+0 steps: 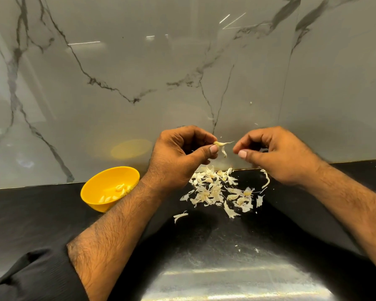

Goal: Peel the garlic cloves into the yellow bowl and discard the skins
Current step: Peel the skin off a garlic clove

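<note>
Pinching the garlic clove point(218, 144) in your left hand point(178, 157), you keep your right hand point(276, 155) curled just right; yellow bowl point(109, 187) lies near-left.

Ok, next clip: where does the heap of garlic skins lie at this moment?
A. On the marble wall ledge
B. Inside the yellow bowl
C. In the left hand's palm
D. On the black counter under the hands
D: the garlic skins lie loose on the black counter below both hands, while the yellow bowl to the left holds only peeled cloves.
</note>
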{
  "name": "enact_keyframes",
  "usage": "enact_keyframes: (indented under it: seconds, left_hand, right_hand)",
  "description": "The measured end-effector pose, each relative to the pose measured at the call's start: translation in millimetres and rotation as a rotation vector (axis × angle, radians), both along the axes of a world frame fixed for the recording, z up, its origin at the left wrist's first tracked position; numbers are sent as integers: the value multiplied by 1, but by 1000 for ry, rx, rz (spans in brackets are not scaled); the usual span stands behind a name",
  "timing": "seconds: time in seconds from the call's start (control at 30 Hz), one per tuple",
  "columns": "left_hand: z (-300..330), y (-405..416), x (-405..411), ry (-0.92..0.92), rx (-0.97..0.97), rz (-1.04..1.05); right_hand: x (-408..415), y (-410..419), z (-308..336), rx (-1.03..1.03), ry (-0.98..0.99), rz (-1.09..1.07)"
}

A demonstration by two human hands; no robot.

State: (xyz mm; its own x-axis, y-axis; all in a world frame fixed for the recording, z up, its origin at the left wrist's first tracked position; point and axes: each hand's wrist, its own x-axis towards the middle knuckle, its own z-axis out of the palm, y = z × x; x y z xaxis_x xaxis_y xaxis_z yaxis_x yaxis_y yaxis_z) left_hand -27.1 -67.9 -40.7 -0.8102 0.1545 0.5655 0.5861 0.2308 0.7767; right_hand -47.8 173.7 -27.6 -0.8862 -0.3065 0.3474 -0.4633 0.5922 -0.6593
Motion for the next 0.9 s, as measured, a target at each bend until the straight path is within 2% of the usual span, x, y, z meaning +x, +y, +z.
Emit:
enact_keyframes:
  seconds: [0.1,0.2,0.27,0.37,0.5,0.7,0.8,0.9]
  left_hand:
    - [-2,0,0,1,-12,-6]
    - [-2,1,0,0,-26,-7]
    - [-2,2,0,17,-54,-8]
    - [-4,5,1,69,-157,35]
    - [-4,8,3,96,-205,83]
    - [-4,15,6,143,-300,196]
    - [-6,18,7,147,-255,184]
    - [-9,24,11,162,-232,168]
  right_hand:
    - [2,-3,-1,-21,-30,101]
    - [4,-11,-3,-275,-142,159]
    - [4,-16,-7,-320,-131,166]
    - [4,-18,-10,-315,-64,170]
    - [2,-20,-13,-334,-73,128]
    - [7,-26,-14,-106,195,-94]
    - [7,-27,-15,-169,186,-92]
    - [5,-28,-16,-332,79,-39]
